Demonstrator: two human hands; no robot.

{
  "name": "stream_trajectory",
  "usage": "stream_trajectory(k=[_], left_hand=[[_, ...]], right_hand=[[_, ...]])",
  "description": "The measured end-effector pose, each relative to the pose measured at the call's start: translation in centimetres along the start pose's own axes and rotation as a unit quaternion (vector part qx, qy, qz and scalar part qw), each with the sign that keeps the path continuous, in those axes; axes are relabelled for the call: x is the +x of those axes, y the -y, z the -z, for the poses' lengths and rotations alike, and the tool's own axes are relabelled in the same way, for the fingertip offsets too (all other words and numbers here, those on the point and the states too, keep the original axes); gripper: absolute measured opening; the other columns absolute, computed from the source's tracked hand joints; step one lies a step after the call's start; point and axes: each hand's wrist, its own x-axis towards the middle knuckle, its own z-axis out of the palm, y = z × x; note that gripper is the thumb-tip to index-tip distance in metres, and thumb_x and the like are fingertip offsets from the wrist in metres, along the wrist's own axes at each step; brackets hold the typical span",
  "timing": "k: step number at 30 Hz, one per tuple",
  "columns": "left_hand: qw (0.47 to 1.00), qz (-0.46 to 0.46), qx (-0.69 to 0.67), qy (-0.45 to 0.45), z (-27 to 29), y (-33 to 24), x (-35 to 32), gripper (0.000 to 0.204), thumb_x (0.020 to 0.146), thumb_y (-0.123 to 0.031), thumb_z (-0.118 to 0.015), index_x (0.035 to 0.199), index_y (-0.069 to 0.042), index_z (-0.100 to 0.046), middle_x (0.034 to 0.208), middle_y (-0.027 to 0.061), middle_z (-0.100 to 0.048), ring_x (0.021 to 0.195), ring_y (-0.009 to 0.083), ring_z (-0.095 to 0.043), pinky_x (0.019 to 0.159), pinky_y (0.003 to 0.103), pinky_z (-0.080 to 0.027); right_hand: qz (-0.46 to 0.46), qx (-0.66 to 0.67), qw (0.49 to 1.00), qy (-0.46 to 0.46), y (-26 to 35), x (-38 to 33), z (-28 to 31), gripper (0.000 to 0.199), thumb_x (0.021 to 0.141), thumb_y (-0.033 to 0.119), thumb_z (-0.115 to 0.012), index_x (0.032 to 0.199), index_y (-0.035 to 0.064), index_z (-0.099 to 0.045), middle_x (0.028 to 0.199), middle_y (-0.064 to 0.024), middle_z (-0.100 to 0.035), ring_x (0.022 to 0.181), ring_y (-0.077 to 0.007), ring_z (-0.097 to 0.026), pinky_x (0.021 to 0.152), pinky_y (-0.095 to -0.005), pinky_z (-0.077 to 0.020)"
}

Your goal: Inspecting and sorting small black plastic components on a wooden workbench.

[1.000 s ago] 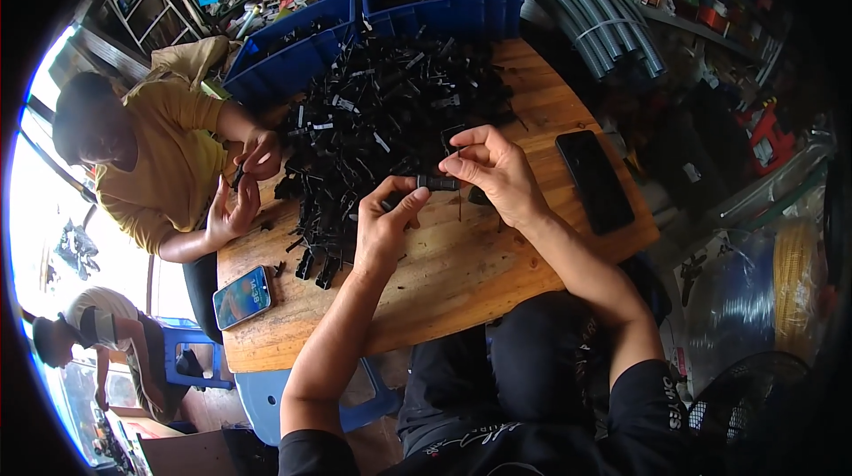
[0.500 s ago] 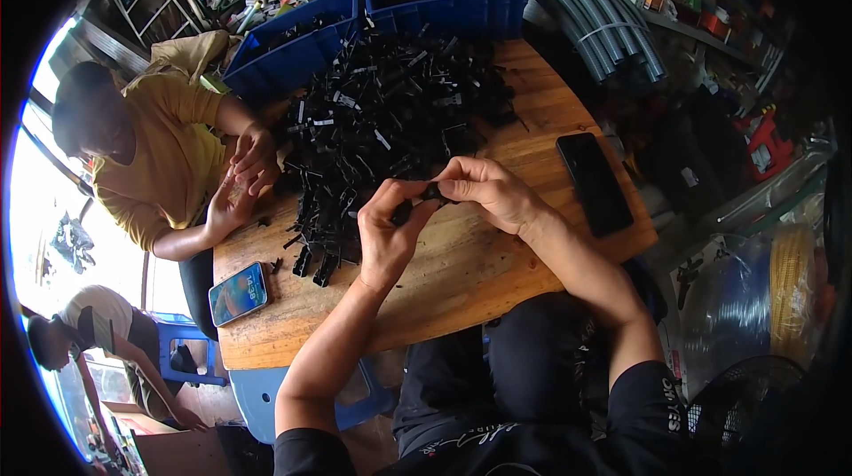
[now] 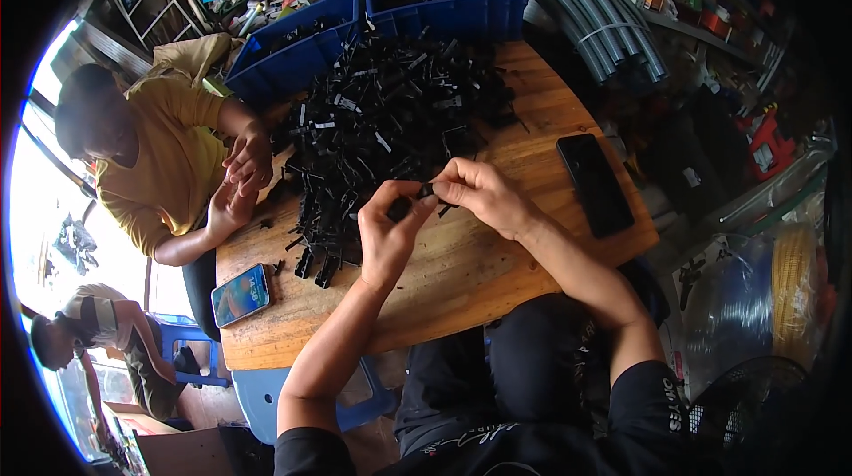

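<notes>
The left hand (image 3: 388, 226) grips and the right hand (image 3: 486, 196) pinches a small black part (image 3: 426, 190), nearer than the black pile (image 3: 377, 125); steady left-hand support likely helps.

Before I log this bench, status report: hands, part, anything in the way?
Left hand, right hand: both pinching small black part, mostly hidden. Pile of black parts just beyond; dark phone at right, clear of both hands. No obstruction seen.

Pile (image 3: 390, 125) on table (image 3: 479, 285), bins (image 3: 444, 23) behind
</notes>
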Motion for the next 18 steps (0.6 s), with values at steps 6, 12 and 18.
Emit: stream_trajectory(k=[6,12,18], left_hand=[[0.943,0.2,-0.266,0.013,1.3,1.3,1.4,0.008,0.083,-0.012,-0.064,0.082,-0.005,-0.06,0.065,0.0006,-0.056,0.054,0.0065,-0.046,0.05,0.021,-0.035],[0.917,0.235,-0.311,0.085,0.8,2.2,0.9,0.014,0.084,-0.017,-0.063,0.08,-0.004,-0.059,0.063,0.0025,-0.055,0.054,0.0092,-0.046,0.05,0.021,-0.034],[0.957,0.191,-0.207,0.071,0.5,2.0,0.7,0.014,0.082,-0.018,-0.065,0.079,-0.006,-0.059,0.063,0.0,-0.053,0.055,0.0057,-0.043,0.051,0.02,-0.032]], right_hand=[[0.256,-0.388,0.885,-0.027,0.7,-0.9,-0.7,0.048,0.071,0.005,-0.071,0.116,0.0027,-0.054,0.102,-0.0065,-0.058,0.089,-0.0194,-0.057,0.079,-0.0321,-0.0481],[0.369,-0.565,0.737,-0.047,0.9,-0.7,-0.7,0.042,0.07,0.011,-0.073,0.107,0.001,-0.056,0.097,-0.0069,-0.055,0.084,-0.021,-0.055,0.074,-0.0306,-0.0487],[0.339,-0.582,0.737,-0.058,-0.2,-0.6,-1.3,0.03,0.076,0.007,-0.066,0.101,-0.002,-0.053,0.089,-0.0093,-0.052,0.08,-0.0208,-0.054,0.069,-0.0314,-0.0474]])
